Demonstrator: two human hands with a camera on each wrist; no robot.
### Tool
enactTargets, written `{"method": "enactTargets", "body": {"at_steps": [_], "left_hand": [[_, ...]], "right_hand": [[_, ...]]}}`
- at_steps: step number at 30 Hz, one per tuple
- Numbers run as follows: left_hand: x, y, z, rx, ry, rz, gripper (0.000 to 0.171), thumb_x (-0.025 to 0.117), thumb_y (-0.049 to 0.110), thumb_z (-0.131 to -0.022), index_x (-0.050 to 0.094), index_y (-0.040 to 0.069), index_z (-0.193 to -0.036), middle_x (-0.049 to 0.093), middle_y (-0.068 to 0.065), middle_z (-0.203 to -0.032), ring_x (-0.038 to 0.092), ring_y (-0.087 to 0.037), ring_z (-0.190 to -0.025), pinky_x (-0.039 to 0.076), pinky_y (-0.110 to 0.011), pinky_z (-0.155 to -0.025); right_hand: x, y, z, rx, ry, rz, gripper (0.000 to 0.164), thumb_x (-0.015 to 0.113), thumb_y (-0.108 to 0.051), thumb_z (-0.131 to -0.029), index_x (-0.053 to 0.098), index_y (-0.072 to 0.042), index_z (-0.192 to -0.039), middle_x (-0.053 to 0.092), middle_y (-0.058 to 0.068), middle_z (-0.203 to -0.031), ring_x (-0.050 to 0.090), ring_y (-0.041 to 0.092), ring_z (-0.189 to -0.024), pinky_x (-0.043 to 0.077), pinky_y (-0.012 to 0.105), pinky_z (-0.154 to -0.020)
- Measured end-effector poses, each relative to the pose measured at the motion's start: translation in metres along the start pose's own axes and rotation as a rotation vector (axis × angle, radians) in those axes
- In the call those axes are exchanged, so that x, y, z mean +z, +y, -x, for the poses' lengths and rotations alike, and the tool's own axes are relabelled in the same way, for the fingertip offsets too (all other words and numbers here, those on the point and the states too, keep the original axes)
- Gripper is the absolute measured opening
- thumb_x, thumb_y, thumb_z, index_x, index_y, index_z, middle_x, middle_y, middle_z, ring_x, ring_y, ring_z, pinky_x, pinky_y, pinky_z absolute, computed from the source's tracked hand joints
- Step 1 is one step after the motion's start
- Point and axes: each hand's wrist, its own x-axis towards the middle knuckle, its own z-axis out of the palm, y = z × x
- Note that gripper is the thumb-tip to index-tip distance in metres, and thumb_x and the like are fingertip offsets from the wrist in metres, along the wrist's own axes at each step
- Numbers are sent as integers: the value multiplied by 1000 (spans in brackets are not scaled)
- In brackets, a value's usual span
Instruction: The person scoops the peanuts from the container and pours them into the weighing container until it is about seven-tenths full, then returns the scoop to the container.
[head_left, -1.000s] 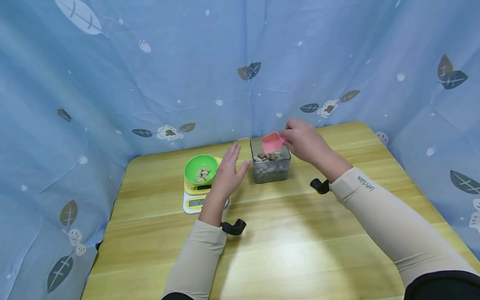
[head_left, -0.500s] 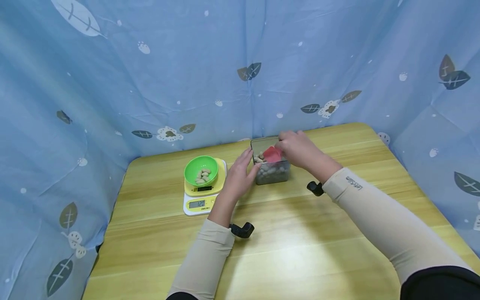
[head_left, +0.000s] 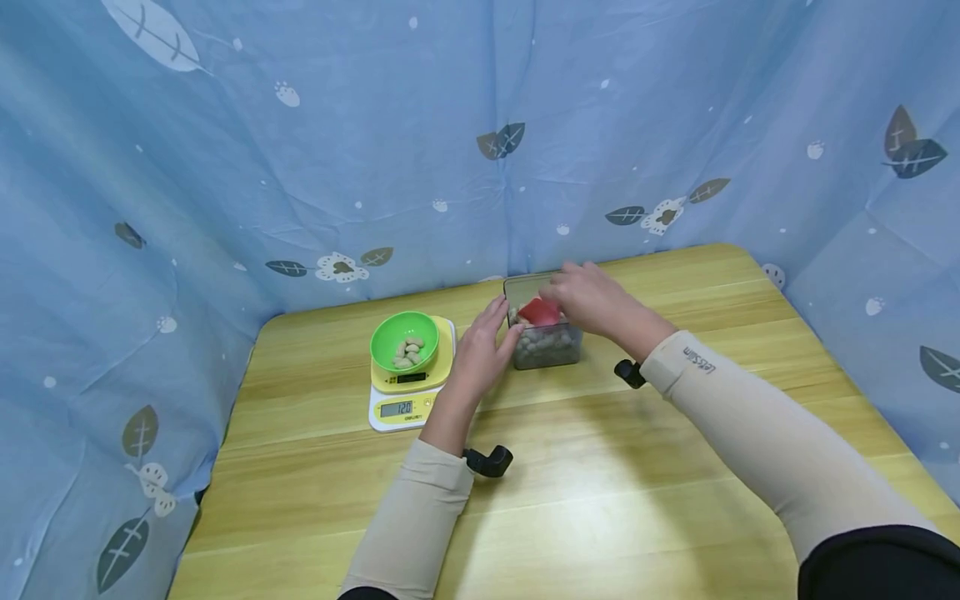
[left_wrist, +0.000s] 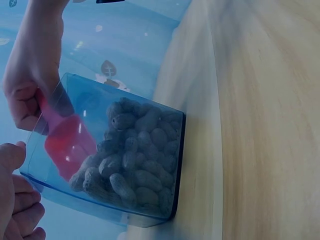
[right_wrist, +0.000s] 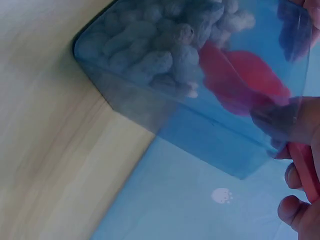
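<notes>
Currently, the pink scoop (head_left: 542, 312) sits inside the clear rectangular container (head_left: 525, 289), its lip apparently meeting the top of the unshelled peanuts (left_wrist: 132, 160). Load in scoop: cannot tell.

Grip: right hand (head_left: 596, 302) pinches the scoop's handle, thumb and fingers closed on it at the rim. From that grip the scoop's long axis slants down and leftward into the container; the bulk of the peanuts lies below the lip. Judged key relation: lip to heap, with the right hand the working one.

Left hand (head_left: 480, 354), holding nothing, lies at the container's near left corner, fingers loosely extended and thumb apart; probably steadying the wall.

Further left, beyond that hand, the green bowl (head_left: 380, 337) rests on the yellow-and-white digital kitchen scale (head_left: 444, 350), a few peanuts (head_left: 407, 353) in it. All on the wood-grain table (head_left: 300, 500), blue curtain (head_left: 420, 150) behind.
</notes>
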Motion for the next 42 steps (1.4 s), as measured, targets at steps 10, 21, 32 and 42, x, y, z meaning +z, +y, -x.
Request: {"method": "enactTargets", "body": {"at_steps": [10,21,32,42], "left_hand": [[2,4,1,-15,4,1,59,40,47,-93,34,13,-140,23,8,-147,25,-16,-133,25,-34,-107],[4,4,1,-4,15,-40,59,36,50,-93,36,13,-139,26,5,-146,29,-20,-131,26,-35,-107],[4,6,0,-8,7,-48,55,40,42,-95,35,11,-140,25,4,-147,28,-19,-132,24,-34,-107],[4,5,0,-11,5,-54,56,37,44,-95,33,13,-141,24,4,-147,28,-19,-132,25,-35,-107]], "right_hand": [[-4,5,2,-7,-17,-78,16,71,-1,-71,67,-12,-81,66,-1,-76,49,20,-69,43,32,-58],[-4,8,1,-27,-51,-205,12,74,-8,-72,65,-12,-77,65,-1,-74,48,18,-67,42,31,-62],[1,10,-1,159,-161,-328,9,66,-9,-79,66,-8,-88,65,5,-83,58,21,-75,49,37,-69],[-8,13,-1,237,-265,-429,14,67,-5,-74,68,-9,-88,64,2,-82,55,19,-72,47,34,-67]]}}
